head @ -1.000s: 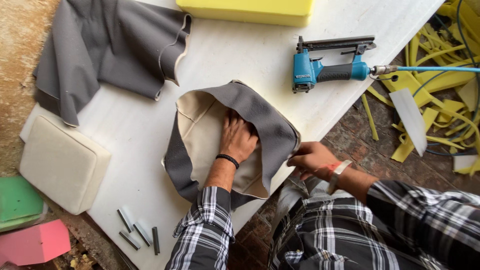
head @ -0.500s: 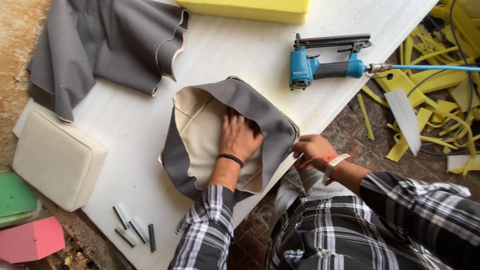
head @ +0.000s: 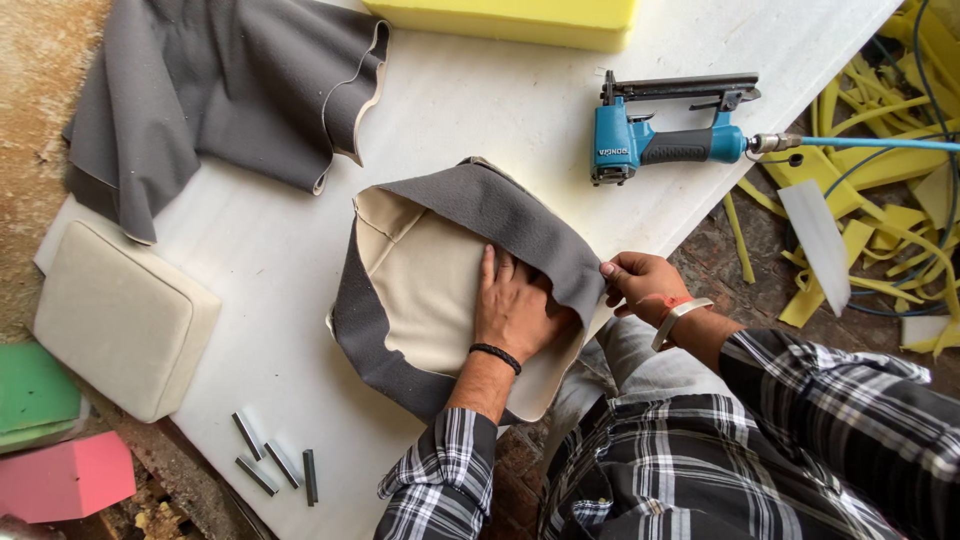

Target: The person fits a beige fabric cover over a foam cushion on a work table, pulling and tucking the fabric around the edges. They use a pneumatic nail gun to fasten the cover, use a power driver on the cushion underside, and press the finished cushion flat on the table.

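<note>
My left hand [head: 515, 305] lies flat and open, palm down, on the cream cushion [head: 425, 290] that sits near the front edge of the white bench [head: 480, 110]. A grey cover [head: 490, 215] is turned up around the cushion, wrapping its far and right sides and running down its left edge. My right hand [head: 640, 280] is closed on the cover's right edge, pinching the cloth between thumb and fingers just beside the bench edge.

Beyond the cushion, to the right, a blue stapler [head: 665, 135] lies on its side on the bench, with a blue hose [head: 880, 143] leading off to the right. At the far left a loose grey cloth [head: 230, 95] is heaped, partly hanging over the bench end. A second cream cushion [head: 120, 315] rests at the left corner, well apart from my hands. Four dark staple strips [head: 275, 465] lie near the front edge. A yellow foam block [head: 510, 15] sits at the far edge. Yellow foam scraps [head: 860, 260] litter the floor on the right, and green foam [head: 30, 395] and pink foam [head: 65, 475] lie low on the left.
</note>
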The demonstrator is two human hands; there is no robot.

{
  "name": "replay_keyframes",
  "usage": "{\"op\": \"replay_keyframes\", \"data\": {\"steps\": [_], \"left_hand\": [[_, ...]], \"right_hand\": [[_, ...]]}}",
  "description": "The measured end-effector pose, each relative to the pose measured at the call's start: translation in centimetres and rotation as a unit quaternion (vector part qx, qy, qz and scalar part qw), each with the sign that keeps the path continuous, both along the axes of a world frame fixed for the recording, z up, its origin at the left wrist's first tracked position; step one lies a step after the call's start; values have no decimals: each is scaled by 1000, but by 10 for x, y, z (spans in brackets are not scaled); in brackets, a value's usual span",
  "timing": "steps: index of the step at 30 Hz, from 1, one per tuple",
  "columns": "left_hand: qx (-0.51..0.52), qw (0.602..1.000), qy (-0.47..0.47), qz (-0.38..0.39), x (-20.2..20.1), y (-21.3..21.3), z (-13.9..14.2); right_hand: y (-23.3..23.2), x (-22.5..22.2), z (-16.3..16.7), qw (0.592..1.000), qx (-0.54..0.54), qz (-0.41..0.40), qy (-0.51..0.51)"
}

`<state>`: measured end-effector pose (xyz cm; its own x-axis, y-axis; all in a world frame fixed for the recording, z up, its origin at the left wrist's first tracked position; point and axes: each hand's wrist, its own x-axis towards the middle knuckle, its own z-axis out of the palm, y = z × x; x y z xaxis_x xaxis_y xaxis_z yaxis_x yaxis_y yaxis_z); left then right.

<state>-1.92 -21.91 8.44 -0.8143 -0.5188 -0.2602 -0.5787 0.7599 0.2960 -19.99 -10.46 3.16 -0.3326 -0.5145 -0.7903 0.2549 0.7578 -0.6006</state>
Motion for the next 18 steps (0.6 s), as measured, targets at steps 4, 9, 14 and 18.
{"op": "replay_keyframes", "data": {"steps": [4, 9, 14, 18], "left_hand": [[-36, 977, -205, -50, -9, 0, 0], [-59, 994, 89, -17, 5, 4, -27], [1, 999, 31, -13, 20, -5, -47], [-75, 994, 11, 78, 41, -11, -30]], "right_hand": [[-7, -13, 24, 979, -16, 92, 181], [-37, 31, 66, 867, -296, 253, 312], [-130, 71, 55, 731, -330, 425, 421], [-173, 46, 30, 749, -291, 413, 428]]}}
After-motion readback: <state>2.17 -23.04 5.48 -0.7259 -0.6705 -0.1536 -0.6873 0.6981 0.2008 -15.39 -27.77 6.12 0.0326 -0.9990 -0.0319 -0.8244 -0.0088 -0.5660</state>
